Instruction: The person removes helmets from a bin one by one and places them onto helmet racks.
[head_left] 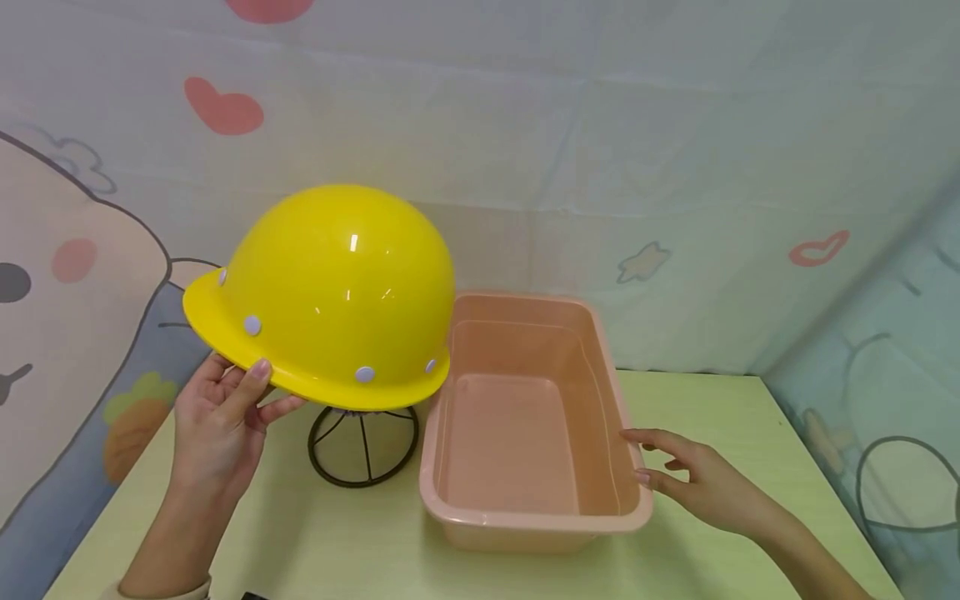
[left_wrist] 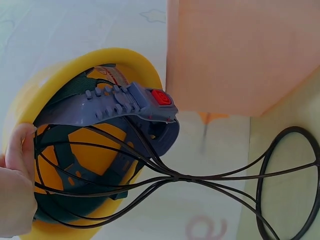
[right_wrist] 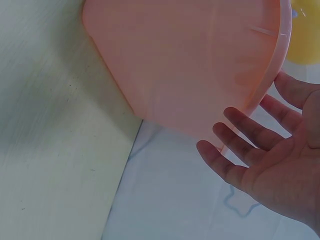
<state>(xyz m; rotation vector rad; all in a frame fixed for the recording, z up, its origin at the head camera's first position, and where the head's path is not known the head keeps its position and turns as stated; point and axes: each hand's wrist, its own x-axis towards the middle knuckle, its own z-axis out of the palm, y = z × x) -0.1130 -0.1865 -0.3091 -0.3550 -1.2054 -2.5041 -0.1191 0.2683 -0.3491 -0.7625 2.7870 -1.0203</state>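
Fingers of the left hand (head_left: 221, 417) pinch the yellow helmet's (head_left: 330, 292) brim; right hand (head_left: 693, 479) spreads beside the pink basin (head_left: 525, 525).

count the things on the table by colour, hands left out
yellow: 1, the glossy yellow plastic hard hat on the stand
pink: 1, the empty rectangular pink plastic tub
black: 1, the black wire stand
total: 3

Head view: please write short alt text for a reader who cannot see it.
A left hand holds the brim of a yellow hard hat on a black wire stand. Beside it, a right hand touches an empty pink tub on a green table.
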